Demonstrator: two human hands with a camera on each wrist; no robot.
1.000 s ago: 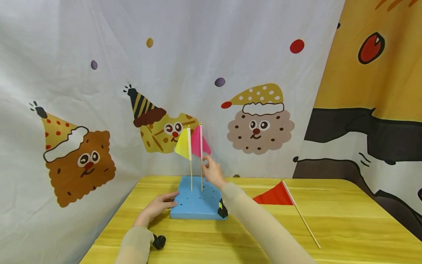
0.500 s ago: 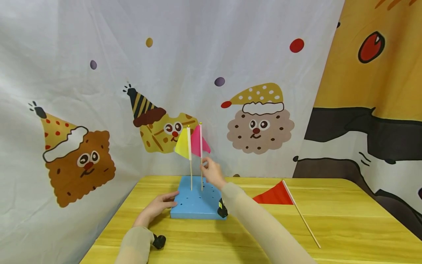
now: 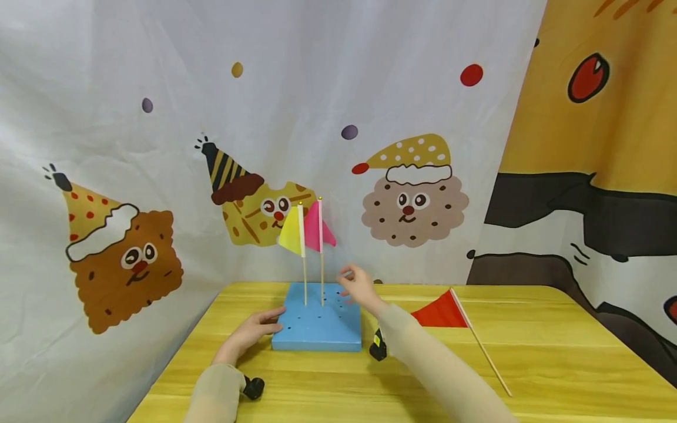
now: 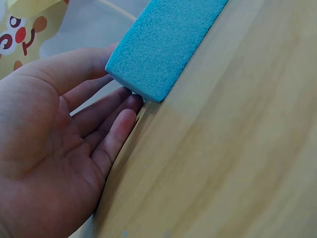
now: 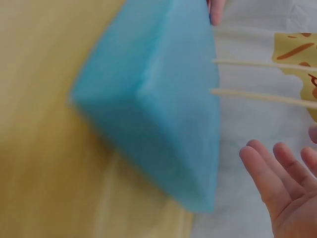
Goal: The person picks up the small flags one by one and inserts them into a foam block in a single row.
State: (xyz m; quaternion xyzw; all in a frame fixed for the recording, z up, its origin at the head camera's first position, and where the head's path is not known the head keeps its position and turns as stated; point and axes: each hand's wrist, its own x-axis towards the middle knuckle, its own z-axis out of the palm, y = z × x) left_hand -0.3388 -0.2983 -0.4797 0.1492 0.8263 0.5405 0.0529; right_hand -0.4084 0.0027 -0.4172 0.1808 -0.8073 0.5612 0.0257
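A blue foam block with several small holes lies on the table. Upright in it stand a yellow flag and, just right of that, a pink flag, both on thin wooden sticks. My left hand rests against the block's left side; in the left wrist view its fingers touch the block's side near a corner. Over the block's right part hovers my right hand, apart from the sticks and holding nothing. Its fingers are spread in the right wrist view.
A red flag on a wooden stick lies on the wooden table to the right of the block. Behind the table hangs a white curtain printed with cartoon biscuits.
My right hand has let go of the pink flag's stick and moved right and slightly down. The pink flag stays upright. My left hand has kept its place at the block.
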